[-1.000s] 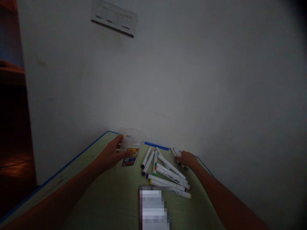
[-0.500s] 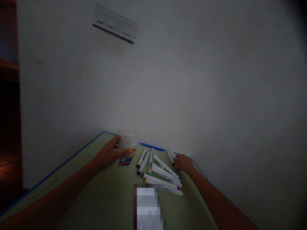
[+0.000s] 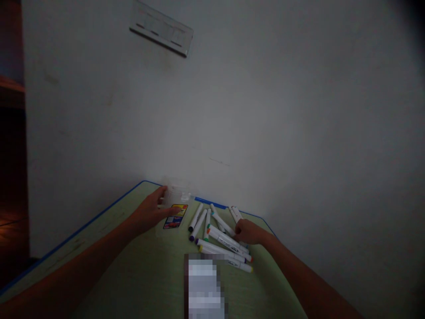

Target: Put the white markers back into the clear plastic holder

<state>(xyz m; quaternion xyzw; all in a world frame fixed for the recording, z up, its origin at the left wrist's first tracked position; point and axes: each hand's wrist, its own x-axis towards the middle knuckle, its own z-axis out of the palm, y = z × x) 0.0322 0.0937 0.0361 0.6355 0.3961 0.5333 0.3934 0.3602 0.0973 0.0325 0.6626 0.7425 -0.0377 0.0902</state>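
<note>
A clear plastic case (image 3: 185,197) with a yellow and dark label stands at the far left part of the table. My left hand (image 3: 153,212) grips it from the left, thumb across the label, fingers along its far side. White markers (image 3: 229,241) with coloured ends lie loosely to the right of the case, some crossing each other. Over the right side of this pile, my right hand (image 3: 249,231) has its fingers curled down on a white marker (image 3: 221,223) with a teal end. The fingers cover part of that marker.
The light green table (image 3: 139,274) has a blue edge and meets a grey-white wall (image 3: 232,110). A blurred, pixelated rectangular object (image 3: 204,288) lies at the near edge. High on the wall is a clear holder (image 3: 161,31). A dark opening lies at far left.
My right hand has moved left and slightly nearer, from the far-right markers onto the teal-ended one. My left hand keeps its hold on the case. The view has shifted slightly.
</note>
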